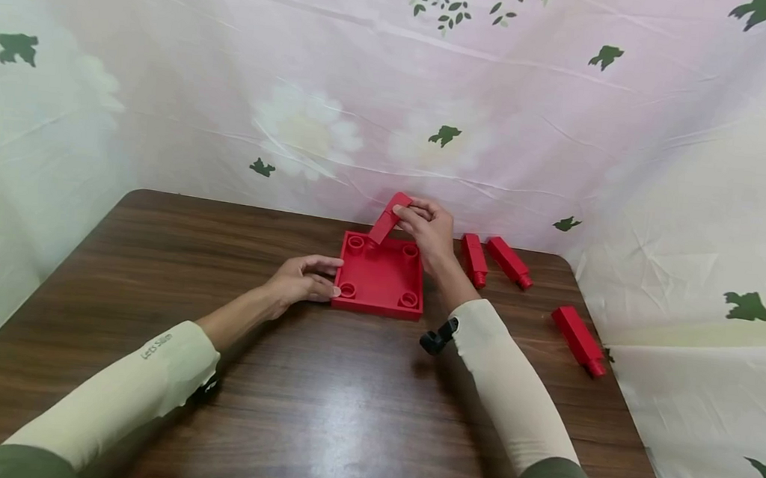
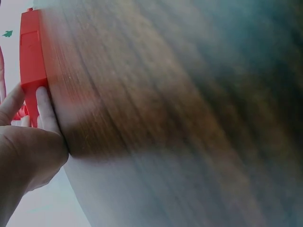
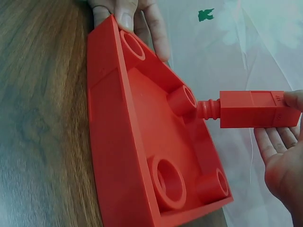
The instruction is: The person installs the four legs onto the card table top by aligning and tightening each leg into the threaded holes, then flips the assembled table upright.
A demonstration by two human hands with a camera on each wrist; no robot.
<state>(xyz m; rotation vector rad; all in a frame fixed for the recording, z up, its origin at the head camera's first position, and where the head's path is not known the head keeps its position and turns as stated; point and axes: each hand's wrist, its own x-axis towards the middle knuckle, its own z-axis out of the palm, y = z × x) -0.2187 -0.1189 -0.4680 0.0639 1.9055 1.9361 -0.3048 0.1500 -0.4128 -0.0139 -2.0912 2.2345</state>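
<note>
A red square plastic tabletop point(image 1: 382, 275) lies underside up, with a raised rim and a round socket at each corner. My left hand point(image 1: 303, 278) holds its left side, thumb at the near corner and fingers along the outer wall. In my right hand point(image 1: 429, 230) is a red square-sided leg point(image 1: 387, 220), pinched near its upper end and tilted. The ridged peg point(image 3: 208, 109) of this leg points toward the far-left socket point(image 3: 182, 100); in the right wrist view the peg's tip overlaps the socket's edge.
Three more red legs lie on the wooden table point(image 1: 344, 386) to the right: one leg point(image 1: 474, 260) near my right hand, a second leg point(image 1: 509, 262) beside it, a third leg point(image 1: 579, 340) by the right edge. A patterned cloth point(image 1: 368, 80) hangs behind.
</note>
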